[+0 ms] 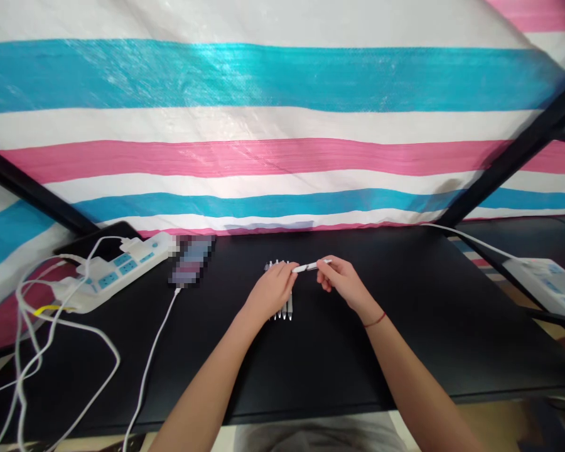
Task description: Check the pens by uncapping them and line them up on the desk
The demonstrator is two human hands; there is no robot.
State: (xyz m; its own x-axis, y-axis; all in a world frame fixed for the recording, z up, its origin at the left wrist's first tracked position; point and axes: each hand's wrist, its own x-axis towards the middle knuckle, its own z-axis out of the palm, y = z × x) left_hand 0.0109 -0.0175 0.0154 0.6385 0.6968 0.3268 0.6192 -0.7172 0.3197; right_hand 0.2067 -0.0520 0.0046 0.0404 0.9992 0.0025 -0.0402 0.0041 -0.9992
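Note:
A white pen (306, 267) is held nearly level above the black table (339, 364), between my two hands. My left hand (272, 287) pinches its left end, and the fingers of my right hand (339, 276) are closed on its right end. Under my left hand several white pens (285, 311) lie side by side on the table, their tips toward the front edge. The palm and fingers of my left hand cover the middle of these pens.
On the left stand a white power strip (122, 271) and tangled white cables (51, 326). A phone (192, 260) with a charging cable lies beside them. At the far right is another power strip (555, 285). Striped sheeting (282, 157) hangs behind the table, between black frame bars.

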